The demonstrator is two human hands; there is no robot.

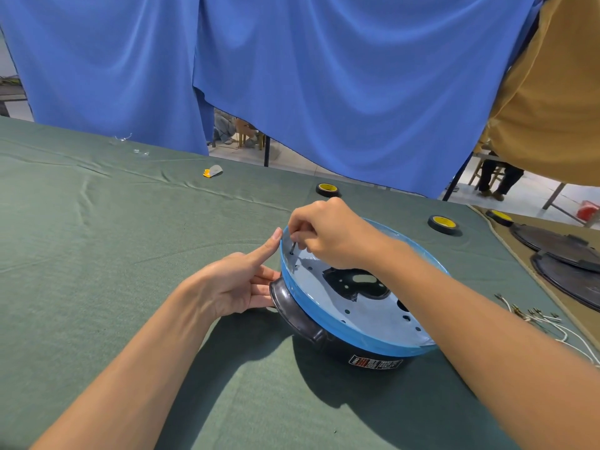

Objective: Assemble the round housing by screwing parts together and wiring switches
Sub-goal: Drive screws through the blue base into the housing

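Observation:
The round housing sits on the green cloth, black outside with a blue film rim and a pale inner plate full of holes. A black handle juts from its left side. My right hand reaches over the far left rim and pinches a small metal screw standing in a hole of the plate. My left hand lies against the housing's left side, index finger straight along the rim, other fingers touching the handle.
Rolls of black tape lie behind the housing. Dark round covers rest on a tan cloth at the right, with white wires near them. A small grey and yellow item lies further back.

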